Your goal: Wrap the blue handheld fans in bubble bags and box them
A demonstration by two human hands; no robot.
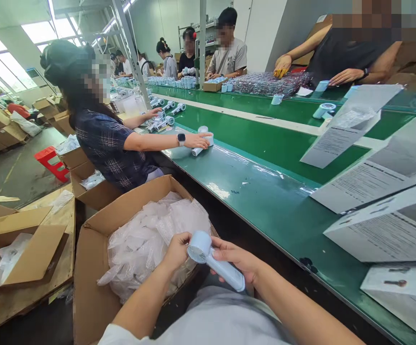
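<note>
A light-blue handheld fan (pixel 225 270), with a round drum-shaped head and a straight handle, is held over my lap in front of the bench edge. The fingers of my left hand (pixel 177 249) close on the left side of its head. My right hand (pixel 238 258) wraps round the handle near the neck, hiding part of it. Close beyond my left hand, a large open cardboard carton (pixel 96 268) holds a heap of clear bubble-wrap bags (pixel 150 239).
The green bench (pixel 258 201) runs along my right, with folded white printed boxes (pixel 376 177) at its right side. A co-worker (pixel 103 139) on the left touches another fan (pixel 198 149) on the bench. More people sit across the green conveyor belt (pixel 244 129). Opened cartons (pixel 31 254) stand at left.
</note>
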